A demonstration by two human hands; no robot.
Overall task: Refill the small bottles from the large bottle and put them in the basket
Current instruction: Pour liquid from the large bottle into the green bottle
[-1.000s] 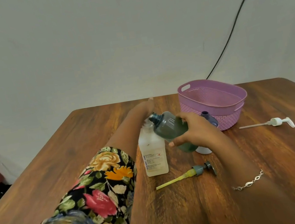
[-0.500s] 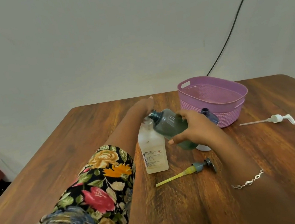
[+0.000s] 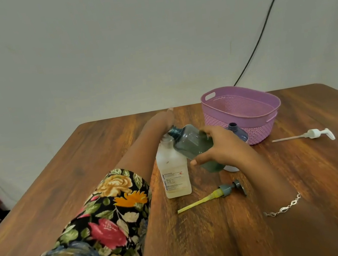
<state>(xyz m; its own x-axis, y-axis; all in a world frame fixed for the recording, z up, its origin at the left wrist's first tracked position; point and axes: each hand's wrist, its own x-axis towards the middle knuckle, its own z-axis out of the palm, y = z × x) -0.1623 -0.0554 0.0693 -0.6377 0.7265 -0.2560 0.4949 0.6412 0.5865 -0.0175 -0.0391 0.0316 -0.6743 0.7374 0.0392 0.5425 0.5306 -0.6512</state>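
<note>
A white square bottle point(image 3: 174, 171) with a label stands upright near the table's middle. My left hand point(image 3: 160, 121) reaches round its top from behind and grips the neck; the fingers are mostly hidden. My right hand point(image 3: 218, 146) holds a grey-green clear bottle point(image 3: 191, 144) tilted to the left, its open neck touching the white bottle's mouth. A blue open bottle point(image 3: 236, 131) stands behind my right hand, against the purple basket point(image 3: 260, 132). The basket looks empty.
A grey pump head with a yellow tube point(image 3: 219, 194) lies in front of the white bottle. A white pump head point(image 3: 314, 133) lies to the right of the basket. A black cable point(image 3: 259, 34) runs down the wall behind.
Both hands and both bottles keep nearly the same pose. Only the view has shifted slightly.
</note>
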